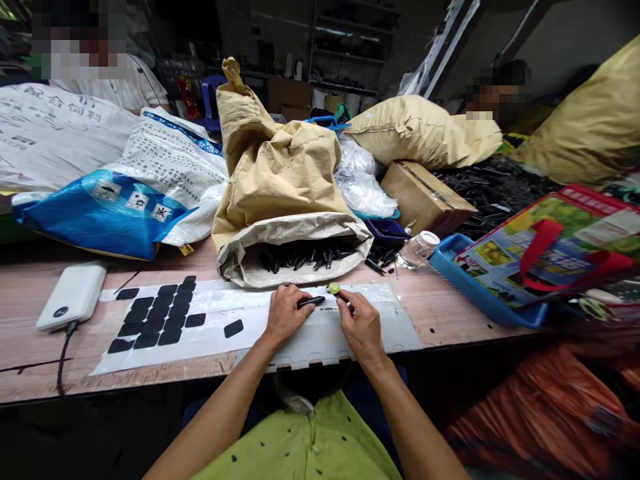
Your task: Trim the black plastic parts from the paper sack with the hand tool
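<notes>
My left hand is closed on a black pen-shaped piece, which points to the right above a white sheet. Just right of it, my right hand pinches a small item with a round yellow-green end; the rest of that item is hidden by the fingers. Black rounded patches lie in rows on white paper to the left, with a single patch apart from them. Beyond my hands, an open tan sack shows many black pieces in its mouth.
A white power bank with a cable lies at the left. On the right are a clear jar, a blue tray bearing a colourful bag, and a cardboard box. Two people are beyond the table, behind sacks.
</notes>
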{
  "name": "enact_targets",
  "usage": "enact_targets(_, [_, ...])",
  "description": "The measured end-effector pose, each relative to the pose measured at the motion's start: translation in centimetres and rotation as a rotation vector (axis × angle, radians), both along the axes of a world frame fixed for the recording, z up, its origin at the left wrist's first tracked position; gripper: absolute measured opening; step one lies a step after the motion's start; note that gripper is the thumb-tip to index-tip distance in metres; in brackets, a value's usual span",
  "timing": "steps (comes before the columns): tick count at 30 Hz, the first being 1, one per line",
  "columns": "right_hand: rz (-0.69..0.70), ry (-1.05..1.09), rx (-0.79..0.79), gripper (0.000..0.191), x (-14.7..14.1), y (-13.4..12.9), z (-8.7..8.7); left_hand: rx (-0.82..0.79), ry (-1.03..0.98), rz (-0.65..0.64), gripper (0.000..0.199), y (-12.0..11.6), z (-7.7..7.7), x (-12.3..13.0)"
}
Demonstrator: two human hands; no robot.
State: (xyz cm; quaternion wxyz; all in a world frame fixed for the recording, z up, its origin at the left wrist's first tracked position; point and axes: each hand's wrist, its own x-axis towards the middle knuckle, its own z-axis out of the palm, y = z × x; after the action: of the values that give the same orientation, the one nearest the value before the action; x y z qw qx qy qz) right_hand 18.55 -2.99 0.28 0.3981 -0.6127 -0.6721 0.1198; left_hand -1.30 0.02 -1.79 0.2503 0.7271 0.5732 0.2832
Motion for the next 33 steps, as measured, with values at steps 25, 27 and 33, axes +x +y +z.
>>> enact_targets(25, [-0.214, -0.476, -0.009, 0.020, 3.0, 1.9, -2.6, 0.036, -0.136, -0.042, 0.037, -2.3, 2.3, -0.1])
enact_targets(27, [-0.212, -0.481, -0.021, 0.020, 2.9, 1.9, -2.4, -0.078, -0.274, -0.204, 0.034, -5.4, 3.4, 0.4])
enact_targets(33, [-0.220, -0.489, -0.034, 0.021, 2.7, 1.8, -2.3, -0.684, -0.259, -0.408, 0.040, -13.4, -1.9, 1.3])
